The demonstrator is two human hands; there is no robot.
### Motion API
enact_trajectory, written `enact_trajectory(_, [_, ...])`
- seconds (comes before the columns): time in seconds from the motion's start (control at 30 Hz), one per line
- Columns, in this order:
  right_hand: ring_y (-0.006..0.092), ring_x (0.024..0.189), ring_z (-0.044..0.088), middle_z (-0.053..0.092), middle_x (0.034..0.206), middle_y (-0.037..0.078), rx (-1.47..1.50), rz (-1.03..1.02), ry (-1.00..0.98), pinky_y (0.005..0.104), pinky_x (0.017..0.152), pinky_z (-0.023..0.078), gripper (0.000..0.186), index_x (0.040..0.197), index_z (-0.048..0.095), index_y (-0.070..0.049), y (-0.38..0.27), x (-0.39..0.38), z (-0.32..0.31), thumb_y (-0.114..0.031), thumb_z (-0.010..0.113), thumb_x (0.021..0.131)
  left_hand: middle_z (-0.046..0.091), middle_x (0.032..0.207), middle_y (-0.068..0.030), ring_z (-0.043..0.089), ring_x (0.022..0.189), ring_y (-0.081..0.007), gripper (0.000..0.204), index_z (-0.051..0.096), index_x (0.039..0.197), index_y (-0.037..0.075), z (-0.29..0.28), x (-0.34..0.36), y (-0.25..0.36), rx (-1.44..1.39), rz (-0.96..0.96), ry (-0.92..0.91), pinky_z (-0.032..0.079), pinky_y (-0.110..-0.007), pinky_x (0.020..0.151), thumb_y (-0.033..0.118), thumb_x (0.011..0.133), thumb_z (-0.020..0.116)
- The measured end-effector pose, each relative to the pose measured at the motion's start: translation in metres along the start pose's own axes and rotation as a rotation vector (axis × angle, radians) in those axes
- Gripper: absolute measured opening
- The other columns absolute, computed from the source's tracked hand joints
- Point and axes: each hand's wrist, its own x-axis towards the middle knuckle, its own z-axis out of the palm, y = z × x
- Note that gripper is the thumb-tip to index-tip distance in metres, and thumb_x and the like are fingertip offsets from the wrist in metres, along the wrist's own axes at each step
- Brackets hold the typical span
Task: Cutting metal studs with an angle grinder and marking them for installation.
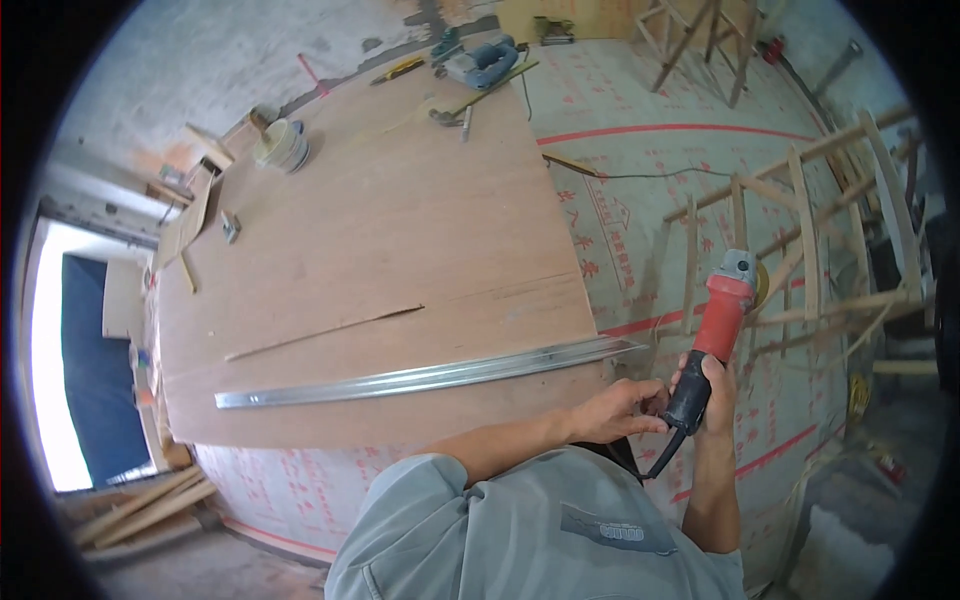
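My right hand (715, 392) is wrapped around the black rear handle of a red and black angle grinder (722, 325). The grinder is held up to the right of the wooden board, its silver head and disc pointing away from me. A black cord hangs from its rear end. With curled fingers, my left hand (628, 410) grips the rear of the grinder from the left side; its fingertips are partly hidden. Left of my hands, a long silver metal channel (430, 377) lies along the near part of the large wooden board (400, 220), its right end overhanging the edge.
A thin wood strip (330, 333) lies on the board. Farther back are a white bucket (283, 147), a hammer (447, 118) and a blue power tool (483, 62). Wooden trestles (800, 235) stand at the right on a printed floor sheet (660, 215). Planks (150, 505) lie lower left.
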Motion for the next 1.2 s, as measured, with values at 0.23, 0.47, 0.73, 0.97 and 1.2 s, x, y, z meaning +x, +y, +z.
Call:
enact_trajectory(0.23, [0.0187, 0.067, 0.067, 0.064, 0.089, 0.012, -0.096, 0.101, -0.216, 0.0319, 0.06, 0.057, 0.045, 0.103, 0.057, 0.002, -0.055, 0.053, -0.038, -0.039, 0.069, 0.09, 0.062, 0.081, -0.0093, 0.058, 0.075, -0.0179, 0.036, 0.063, 0.103, 0.001, 0.029, 0.066, -0.004, -0.082, 0.107, 0.161, 0.05, -0.036, 0.069, 0.023, 0.085, 0.085])
enact_trajectory(0.47, [0.0178, 0.066, 0.068, 0.066, 0.079, 0.011, -0.275, 0.027, -0.261, 0.0295, 0.063, 0.057, 0.05, 0.103, 0.061, 0.003, -0.086, 0.09, -0.038, -0.044, 0.072, 0.088, 0.067, 0.085, -0.0198, 0.066, 0.081, -0.0409, 0.037, 0.062, 0.103, 0.0, 0.031, 0.1, 0.017, 0.341, 0.184, 0.299, 0.052, -0.046, 0.073, 0.029, 0.088, 0.079])
enact_trajectory(0.73, [0.0166, 0.065, 0.067, 0.067, 0.079, 0.011, -0.448, -0.031, -0.302, 0.0296, 0.062, 0.058, 0.049, 0.103, 0.061, 0.002, -0.101, 0.116, -0.028, -0.044, 0.071, 0.089, 0.069, 0.095, -0.0162, 0.067, 0.084, -0.0324, 0.045, 0.058, 0.108, -0.001, 0.028, 0.122, -0.002, 0.505, 0.278, 0.465, 0.051, -0.043, 0.078, 0.033, 0.086, 0.079])
enact_trajectory(0.97, [0.0156, 0.065, 0.067, 0.067, 0.081, 0.01, -0.408, 0.135, -0.448, 0.0295, 0.059, 0.058, 0.047, 0.103, 0.062, 0.001, -0.112, 0.184, -0.032, -0.043, 0.072, 0.089, 0.067, 0.107, -0.0126, 0.066, 0.094, -0.0304, 0.053, 0.059, 0.114, 0.004, 0.012, 0.151, -0.003, 0.988, 0.194, 0.555, 0.049, -0.044, 0.087, 0.041, 0.082, 0.079])
enact_trajectory(1.2, [0.0132, 0.07, 0.066, 0.066, 0.087, 0.005, -0.723, -0.066, -0.683, 0.0274, 0.065, 0.055, 0.041, 0.111, 0.061, 0.0, -0.13, 0.297, -0.038, -0.025, 0.08, 0.085, 0.052, 0.149, -0.0108, 0.048, 0.138, -0.0333, 0.067, 0.05, 0.145, 0.01, -0.041, -0.03, -0.058, 1.176, -0.798, 0.798, 0.038, -0.057, 0.113, 0.008, 0.081, 0.071])
